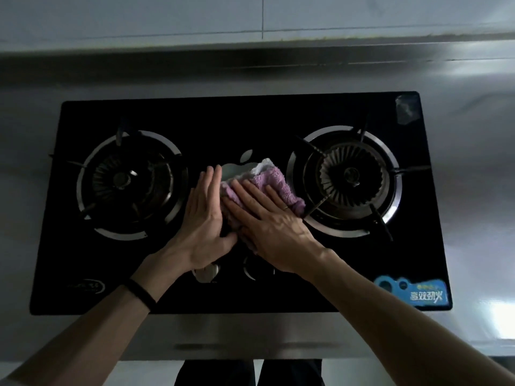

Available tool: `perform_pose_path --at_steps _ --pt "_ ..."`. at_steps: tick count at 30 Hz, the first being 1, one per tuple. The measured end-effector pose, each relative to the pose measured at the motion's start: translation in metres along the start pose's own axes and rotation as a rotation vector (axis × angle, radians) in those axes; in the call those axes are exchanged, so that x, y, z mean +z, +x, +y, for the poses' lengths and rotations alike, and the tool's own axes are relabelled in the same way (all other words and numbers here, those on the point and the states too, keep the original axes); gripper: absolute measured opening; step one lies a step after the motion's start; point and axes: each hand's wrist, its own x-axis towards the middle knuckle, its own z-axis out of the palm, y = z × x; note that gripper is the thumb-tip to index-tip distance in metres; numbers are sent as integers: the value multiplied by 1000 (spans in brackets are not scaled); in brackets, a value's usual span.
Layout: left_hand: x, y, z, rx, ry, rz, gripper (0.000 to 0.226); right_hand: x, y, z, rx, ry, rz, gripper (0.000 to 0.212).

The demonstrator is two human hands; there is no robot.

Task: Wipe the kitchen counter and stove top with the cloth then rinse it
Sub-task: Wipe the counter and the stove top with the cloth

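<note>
Both arms are reaching forward and converging. The left hand (204,215) is lying flat, fingers (209,183) straight and together; the right hand (269,221) is pressing palm-down just beside it, its fingers spread and angling leftward.

A pale tiled wall (167,15) with thin grout lines runs across the far side. At the far right corner clings a torn patch of clear film (407,110). A silver apple emblem (235,169) shows at the centre, partly covered. Nearer lie two round knobs, the left knob (207,273) and the right knob (250,270), both partly hidden. An oval brand logo (86,286) sits near left, a blue sticker (412,292) with white Chinese characters near right. A black wristband (139,295) shows near left, and dark trouser legs (217,371) stand at the near edge
</note>
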Motion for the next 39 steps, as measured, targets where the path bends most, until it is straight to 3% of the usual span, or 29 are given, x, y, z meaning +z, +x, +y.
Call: perform_pose_path --at_steps 7,12,18,24,39 --pt "24 -4 19 -140 249 75 92 3 -34 13 -1 136 -2 75" --pt "33 -1 32 -193 287 -11 108 15 -91 15 98 46 80 64" --pt "25 8 48 -317 315 -262 141 32 -170 31 198 -31 223 58" --pt "19 8 57 -340 261 -363 143 37 -180 27 317 -3 223 56" --pt "12 11 62 -377 251 -427 145 32 -235 46 578 90 325 58"
